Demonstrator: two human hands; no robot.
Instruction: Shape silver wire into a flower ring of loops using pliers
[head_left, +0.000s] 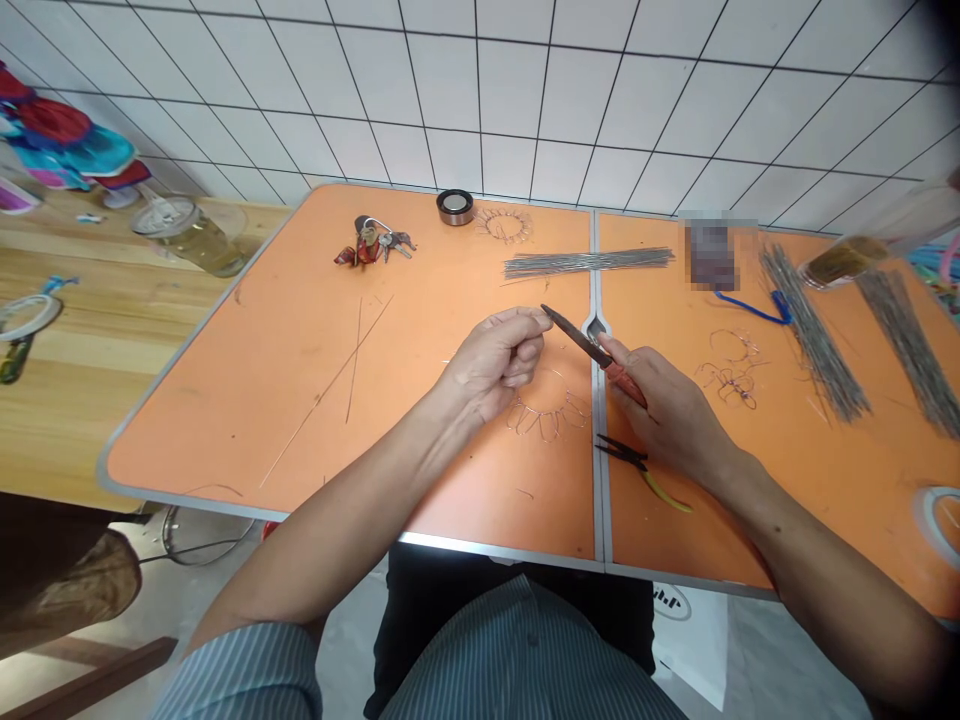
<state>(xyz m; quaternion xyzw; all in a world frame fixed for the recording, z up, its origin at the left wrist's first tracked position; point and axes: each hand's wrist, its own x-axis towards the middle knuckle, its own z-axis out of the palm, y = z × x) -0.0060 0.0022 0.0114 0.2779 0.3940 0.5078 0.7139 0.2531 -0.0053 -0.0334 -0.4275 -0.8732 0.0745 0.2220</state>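
Note:
My left hand (499,360) is closed in a pinch, thumb and forefinger together right at the tip of the pliers (577,335). A fine copper-coloured wire shaped into a ring of loops (549,412) shows just under those fingers; where it meets them is hidden. My right hand (664,400) is wrapped around the pliers' red handles, with the dark jaws pointing up and left to the left fingertips. Below the right hand, a second pair of pliers (637,460) with a yellow handle lies on the orange table (450,500).
Bundles of straight wire (589,262) lie at the back and right. Keys (386,240), a round tin (455,207) and another looped wire ring (504,225) are at the back. Loose wires (326,385) cross on the left. Bent wire pieces (731,380) lie right of my hands.

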